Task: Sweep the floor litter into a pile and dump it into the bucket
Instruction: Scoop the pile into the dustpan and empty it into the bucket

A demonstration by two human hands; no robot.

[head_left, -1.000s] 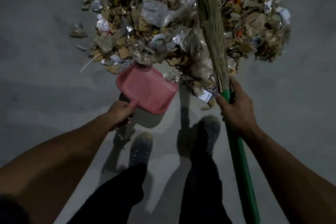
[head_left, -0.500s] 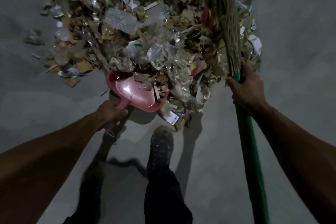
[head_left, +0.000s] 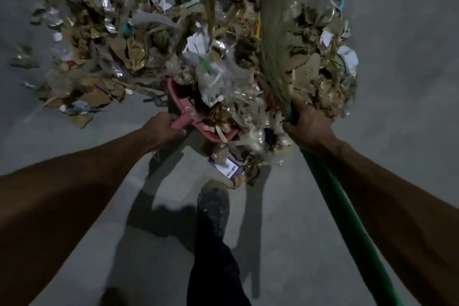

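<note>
A wide litter pile [head_left: 154,39] of cardboard scraps, plastic film and paper covers the grey floor ahead of me. My left hand [head_left: 162,129] grips the handle of a pink dustpan [head_left: 182,113], whose tray is pushed into the pile's near edge and mostly buried under scraps. My right hand [head_left: 309,125] grips a broom at the top of its green handle [head_left: 347,221]. The straw bristles [head_left: 273,57] lie over the pile's right part. No bucket is in view.
My dark shoe [head_left: 213,203] and trouser leg stand just behind the pile's near edge. A white and blue label [head_left: 229,169] lies loose beside the shoe. Bare grey floor [head_left: 402,82] spreads to both sides, and stray scraps [head_left: 24,63] lie at the far left.
The dustpan has gone from sitting empty at the pile's edge to being shoved under it and filled with scraps. The broom has drawn litter toward me, and I have stepped closer.
</note>
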